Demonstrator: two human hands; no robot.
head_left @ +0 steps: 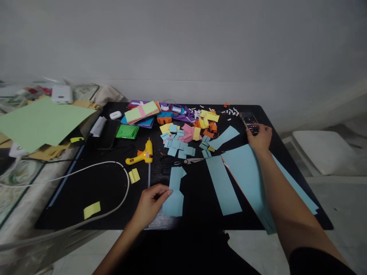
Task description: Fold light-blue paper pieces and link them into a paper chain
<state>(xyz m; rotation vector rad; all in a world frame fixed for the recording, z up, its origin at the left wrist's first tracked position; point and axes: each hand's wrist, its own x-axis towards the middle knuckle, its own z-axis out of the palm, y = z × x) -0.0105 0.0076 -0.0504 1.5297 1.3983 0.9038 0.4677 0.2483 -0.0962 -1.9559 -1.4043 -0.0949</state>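
My left hand (153,200) pinches the edge of a folded light blue paper piece (174,204) near the table's front edge, thumb on top. At the back right, my right hand (259,139) has its fingers closed round the near end of a smartphone (250,119) with a lit screen. Below my right forearm lie large light blue paper sheets (243,168), partly covered by the arm. A light blue paper strip (223,187) rests beside them. Black-handled scissors (192,161) lie just beyond the paper piece in my left hand.
A yellow glue gun (145,153) stands left of a pile of small folded blue papers (177,145). A white cable (127,183) loops over the table's left side. Coloured paper stacks (142,113) and a dark phone (108,134) lie behind. A white chair (318,151) is at right.
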